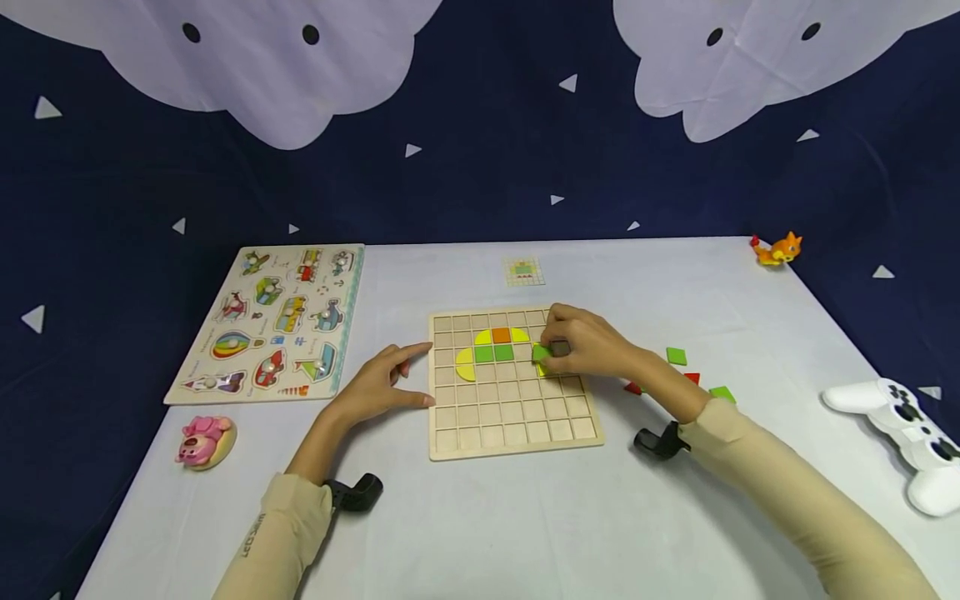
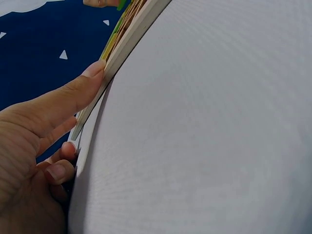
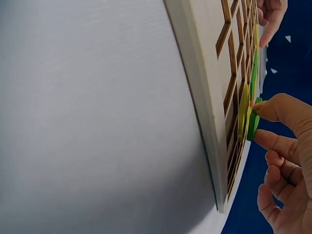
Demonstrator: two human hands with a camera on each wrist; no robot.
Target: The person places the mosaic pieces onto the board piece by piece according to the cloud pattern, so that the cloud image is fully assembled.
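Note:
A wooden grid board (image 1: pixel 487 439) lies in the middle of the table. My left hand (image 1: pixel 378 385) touches its left edge with thumb and forefinger spread apart; the left wrist view shows the thumb (image 2: pixel 73 100) against the rim. Over the right side of the grid, my right hand (image 1: pixel 592 342) pinches a green square tile (image 3: pixel 253 126) between thumb and forefinger. That tile is close over a yellow piece (image 3: pixel 243 114). Set in the grid are an orange square (image 1: pixel 500 335), green squares (image 1: pixel 483 354), and yellow rounded pieces (image 1: pixel 466 365).
Behind the board lies a small pattern card (image 1: pixel 524 272). Loose green (image 1: pixel 677 357) and red tiles (image 1: pixel 692 378) lie near my right forearm. A picture puzzle (image 1: pixel 281 321) and a pink toy (image 1: pixel 205 442) are at left; a white game controller (image 1: pixel 900 433) and an orange toy (image 1: pixel 777 249) at right.

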